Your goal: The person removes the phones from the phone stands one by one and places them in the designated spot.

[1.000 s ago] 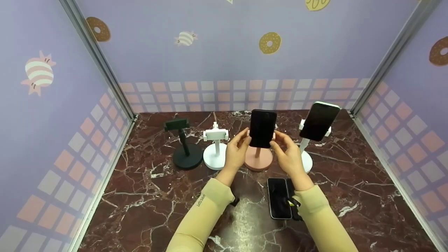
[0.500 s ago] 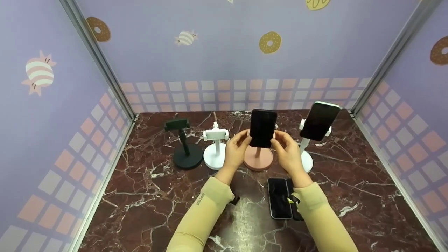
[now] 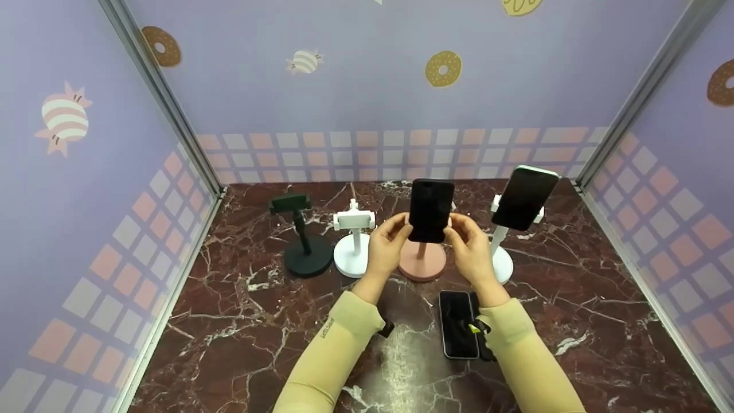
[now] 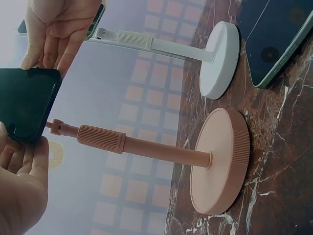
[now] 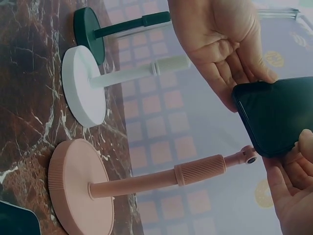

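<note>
A black smartphone [image 3: 431, 209] stands upright at the top of a pink phone stand [image 3: 423, 264], its dark screen facing me. My left hand [image 3: 388, 246] holds its lower left side between thumb and fingers. On the opposite side my right hand [image 3: 471, 249] holds it the same way, thumb in front. In the left wrist view, the stand's ribbed collar and joint [image 4: 57, 127] reach up behind the phone [image 4: 27, 103]. The holder at the phone's sides is mostly hidden by the fingers.
A white stand [image 3: 354, 258] and a black stand [image 3: 308, 256] are to the left. At right, another white stand [image 3: 502, 265] bears a phone [image 3: 524, 198], tilted. Near my right forearm, a phone [image 3: 459, 325] lies on the marbled table [image 3: 241, 350], beside another dark one partly covered.
Both hands stay at the phone's lower sides. The phone and the pink stand hold almost the same place; only tiny shifts show.
</note>
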Demonstrator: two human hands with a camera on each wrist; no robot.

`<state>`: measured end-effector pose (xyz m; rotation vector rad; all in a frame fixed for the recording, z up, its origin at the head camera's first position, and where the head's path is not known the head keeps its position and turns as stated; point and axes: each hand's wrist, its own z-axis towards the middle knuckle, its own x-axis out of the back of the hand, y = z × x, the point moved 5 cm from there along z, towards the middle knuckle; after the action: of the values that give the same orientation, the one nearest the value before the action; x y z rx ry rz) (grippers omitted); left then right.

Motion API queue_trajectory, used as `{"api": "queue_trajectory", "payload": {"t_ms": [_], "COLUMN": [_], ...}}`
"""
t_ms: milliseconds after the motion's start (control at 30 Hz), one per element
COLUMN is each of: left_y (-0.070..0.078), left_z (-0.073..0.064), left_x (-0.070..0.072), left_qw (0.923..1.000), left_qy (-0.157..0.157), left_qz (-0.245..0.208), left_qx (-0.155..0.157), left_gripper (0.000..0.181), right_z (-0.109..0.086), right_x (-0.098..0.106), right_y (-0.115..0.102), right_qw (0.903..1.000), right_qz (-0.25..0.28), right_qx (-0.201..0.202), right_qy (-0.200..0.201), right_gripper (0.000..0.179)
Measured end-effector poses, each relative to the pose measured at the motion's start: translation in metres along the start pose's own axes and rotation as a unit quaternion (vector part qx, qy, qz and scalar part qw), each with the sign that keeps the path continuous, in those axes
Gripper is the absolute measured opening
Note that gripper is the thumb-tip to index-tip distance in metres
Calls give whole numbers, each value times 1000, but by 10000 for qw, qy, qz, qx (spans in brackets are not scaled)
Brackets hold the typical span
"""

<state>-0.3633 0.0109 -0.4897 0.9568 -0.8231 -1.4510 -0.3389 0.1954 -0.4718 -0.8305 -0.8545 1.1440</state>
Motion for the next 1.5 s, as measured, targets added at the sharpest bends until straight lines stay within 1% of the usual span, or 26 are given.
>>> {"api": "queue_trajectory", "payload": {"t_ms": [233,400,500,700,867,1000,1133,1233,1500], "left_y": [8,13,17,31,39,41,39,38,34], "left_z": [-9,-18,-25,-43,-58,-68,-75,-78,-82], "left_x": [1,3,6,13,19,24,26,27,31], "left_qw": [9998,9997,9998,9995,9986,9976,9971,9969,9965], "left_qy": [-11,42,78,148,265,345,380,339,284], "left_qz": [-171,-213,-176,-163,-151,-181,-300,-391,-405], "left_qx": [-131,-68,-90,-220,-422,-572,-584,-594,-673], "left_gripper": [30,31,32,33,32,33,33,32,30], "right_z": [-6,-12,-17,-29,-40,-48,-55,-59,-64], "right_x": [0,0,0,-4,-7,-10,-12,-13,-15], "right_y": [-6,-9,-11,-21,-27,-31,-31,-30,-30], "right_qw": [9998,9993,9989,9976,9959,9946,9948,9953,9954], "right_qz": [73,114,145,344,480,533,509,446,381], "right_qx": [187,331,388,488,653,749,722,682,629], "right_qy": [-46,-161,-226,-352,-409,-472,-508,-523,-609], "right_gripper": [28,28,28,28,27,27,27,27,27]}}
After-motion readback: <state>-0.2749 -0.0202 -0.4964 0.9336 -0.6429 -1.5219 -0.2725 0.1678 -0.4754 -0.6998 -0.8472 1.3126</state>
